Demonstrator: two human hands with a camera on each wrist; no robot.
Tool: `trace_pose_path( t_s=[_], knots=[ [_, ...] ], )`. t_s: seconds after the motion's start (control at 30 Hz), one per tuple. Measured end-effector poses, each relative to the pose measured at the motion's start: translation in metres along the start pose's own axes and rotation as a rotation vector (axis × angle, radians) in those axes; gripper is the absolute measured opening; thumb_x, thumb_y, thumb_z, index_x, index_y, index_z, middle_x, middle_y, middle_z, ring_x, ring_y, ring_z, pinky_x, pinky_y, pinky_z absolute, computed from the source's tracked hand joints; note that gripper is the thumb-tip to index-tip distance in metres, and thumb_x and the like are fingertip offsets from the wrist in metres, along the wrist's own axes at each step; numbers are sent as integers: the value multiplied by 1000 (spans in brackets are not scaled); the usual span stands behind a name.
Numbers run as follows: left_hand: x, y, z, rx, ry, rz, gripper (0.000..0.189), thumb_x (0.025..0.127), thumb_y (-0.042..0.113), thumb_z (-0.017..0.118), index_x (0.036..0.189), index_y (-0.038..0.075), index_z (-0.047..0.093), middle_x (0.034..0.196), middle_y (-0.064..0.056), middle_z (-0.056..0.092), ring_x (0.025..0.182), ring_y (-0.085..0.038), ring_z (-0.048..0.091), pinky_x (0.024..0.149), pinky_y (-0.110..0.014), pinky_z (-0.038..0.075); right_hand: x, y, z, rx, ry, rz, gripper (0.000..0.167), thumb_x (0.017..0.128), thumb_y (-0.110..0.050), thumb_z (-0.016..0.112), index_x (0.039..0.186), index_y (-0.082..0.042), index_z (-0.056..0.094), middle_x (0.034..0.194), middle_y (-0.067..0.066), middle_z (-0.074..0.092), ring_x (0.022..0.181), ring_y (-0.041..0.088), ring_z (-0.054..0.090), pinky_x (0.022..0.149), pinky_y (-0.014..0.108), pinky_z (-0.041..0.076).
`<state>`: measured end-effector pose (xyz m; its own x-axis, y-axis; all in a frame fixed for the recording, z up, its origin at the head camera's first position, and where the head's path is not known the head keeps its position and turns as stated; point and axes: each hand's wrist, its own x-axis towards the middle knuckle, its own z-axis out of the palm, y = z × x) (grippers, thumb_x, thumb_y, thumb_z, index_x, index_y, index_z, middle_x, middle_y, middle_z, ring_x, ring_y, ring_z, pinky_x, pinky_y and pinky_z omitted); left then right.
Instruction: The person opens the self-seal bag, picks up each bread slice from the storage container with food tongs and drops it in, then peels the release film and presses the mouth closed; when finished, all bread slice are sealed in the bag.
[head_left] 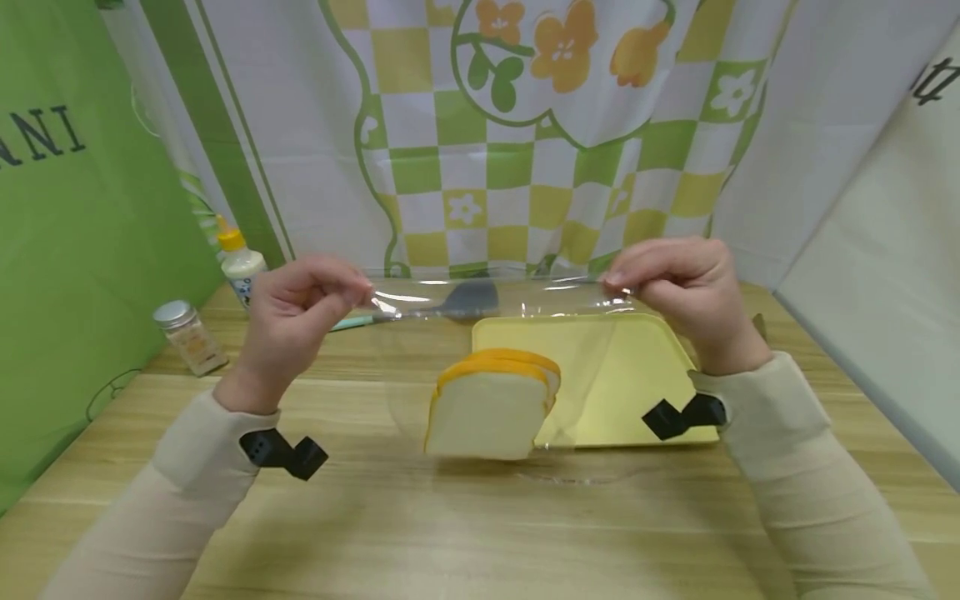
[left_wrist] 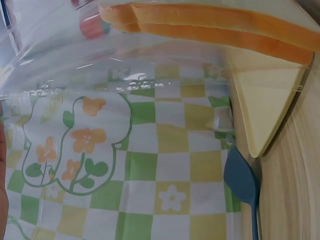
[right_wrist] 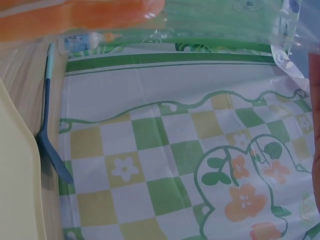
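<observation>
Between my two hands stretches a clear plastic bag (head_left: 540, 302), its top edge pulled taut. My left hand (head_left: 288, 312) pinches the left corner of that edge between thumb and fingers. At the right corner, my right hand (head_left: 686, 292) pinches it the same way. Slices of bread (head_left: 486, 412) with orange-brown crusts sit low in the bag, one behind another. Both wrist views show the crust edge of the bread (left_wrist: 215, 22) through the shiny film, with only a sliver of each hand at the border.
A yellow tray (head_left: 637, 367) lies behind the bag on the wooden table (head_left: 360, 533). Farther back is a dark spatula (head_left: 471, 298) with a mint handle. At the left stand a jar with a silver lid (head_left: 191, 337) and a yellow-capped squeeze bottle (head_left: 242, 262). A checkered curtain (head_left: 510, 167) hangs behind.
</observation>
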<state>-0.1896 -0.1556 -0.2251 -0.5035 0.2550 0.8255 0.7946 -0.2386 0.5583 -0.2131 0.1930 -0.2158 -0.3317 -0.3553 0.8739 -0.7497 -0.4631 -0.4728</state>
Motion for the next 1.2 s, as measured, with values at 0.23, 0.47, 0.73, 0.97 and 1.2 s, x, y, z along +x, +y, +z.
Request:
trace_pose_path(
  t_s=[0.23,0.47,0.73,0.97,1.2],
  knots=[
    [2,0,-4,39,-37,-31,28,85,-13,52,89,6,71,86,-2,69,76,-13,65,68,-22,53,0,1,-2,8,-10,2,9,82,6,64,81,14,68,87,17,70,78,22,66,70,26,54],
    [2,1,-5,-24,-53,-69,17,89,-1,55,92,3,71,90,-3,69,81,-15,64,74,-25,52,-1,1,-3,-61,5,32,5,75,18,63,79,16,66,86,16,70,75,21,66,65,24,54],
    [2,0,0,29,43,-102,9,77,-4,71,85,2,70,85,-3,69,71,-11,65,61,-18,52,-2,-1,-5,-135,1,32,8,74,20,62,78,15,67,84,14,70,74,20,65,63,22,53],
    [2,0,-2,148,30,-80,17,77,-10,68,86,5,71,85,1,69,66,-8,63,57,-18,50,-3,0,-5,-157,7,37,19,71,25,55,77,13,68,84,13,70,74,19,64,62,21,52],
    [1,-5,-2,174,17,-47,18,79,-5,69,94,3,71,84,2,68,66,-9,61,57,-17,48,-5,-3,-6,-253,11,155,28,71,27,52,86,10,68,84,9,70,71,15,63,59,19,51]
  ],
)
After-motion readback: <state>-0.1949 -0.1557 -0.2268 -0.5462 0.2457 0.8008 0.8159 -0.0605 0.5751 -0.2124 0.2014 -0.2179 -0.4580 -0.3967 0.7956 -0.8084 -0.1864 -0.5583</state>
